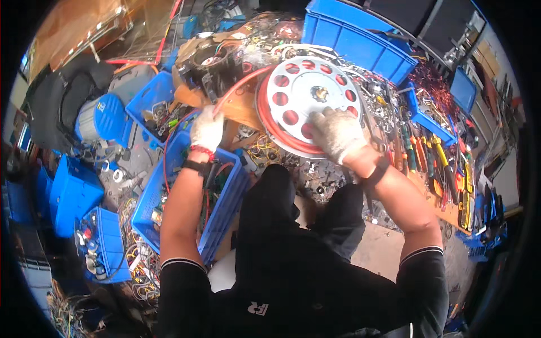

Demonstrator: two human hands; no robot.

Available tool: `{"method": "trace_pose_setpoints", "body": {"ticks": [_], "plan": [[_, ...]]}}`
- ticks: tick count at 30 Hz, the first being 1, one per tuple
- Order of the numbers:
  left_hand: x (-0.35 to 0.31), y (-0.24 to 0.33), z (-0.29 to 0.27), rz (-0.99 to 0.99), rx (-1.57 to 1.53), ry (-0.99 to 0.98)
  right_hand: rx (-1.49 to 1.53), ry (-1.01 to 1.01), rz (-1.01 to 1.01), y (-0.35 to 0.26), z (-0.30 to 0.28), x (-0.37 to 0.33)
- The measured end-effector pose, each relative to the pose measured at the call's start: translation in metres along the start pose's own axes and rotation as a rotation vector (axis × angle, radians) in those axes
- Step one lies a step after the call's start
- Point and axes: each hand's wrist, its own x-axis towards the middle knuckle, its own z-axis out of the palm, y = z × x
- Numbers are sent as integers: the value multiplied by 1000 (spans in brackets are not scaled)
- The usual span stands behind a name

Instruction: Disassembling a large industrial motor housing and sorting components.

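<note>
While scanning left to right, marked blue-and-grey bin (101, 119) at left, then blue crate (229, 219) on near side of gloved left hand (207, 128). Logged left fingers as closed, gripping loose stretch of red hose (242, 84); could not tell hose from thick cable. Traced hose from left hand, bowing far and right, onto far-left edge of metal reel (303, 102). Recorded long axis of that free stretch as near-left to far-right, curved rather than straight. Placed reel at far middle, with holed disc face turned up, red coils showing along left and near rim. Read face as round, so without long axis; took spin axis as pointing up out of hub (319, 94).

Judged step in hand as handling hose at reel; could not tell winding from unwinding. Judged next move to call for steady tension on left and braced or turning reel on right, without slipping coils over rim.

Found gloved right hand (338, 134) on near-right part of disc face, fingers bent; could not tell resting from gripping. Finished at right with yellow-handled tools (442, 155).
</note>
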Motion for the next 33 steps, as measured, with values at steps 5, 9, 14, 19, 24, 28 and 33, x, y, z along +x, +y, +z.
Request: {"method": "trace_pose_setpoints", "body": {"ticks": [5,9,14,19,24,28,33], "plan": [[23,44,-42,137,-110,53,30,10,4,4,-2,3],[42,92,-63,144,-123,6,55,-2,-19,8,-17,29],[46,139,-72,388,-147,29,109,261,265,34,-50,95],[35,146,-82,563,-131,77,68,115,622,72,-74,137],[22,110,-110,612,-80,-3,22,106,527,142,-53,100],[13,71,-142,540,-55,39,512,-158,474,170,-29,53],[4,29,-174,289,-84,12,730,-221,423,127,-86,6]]}}
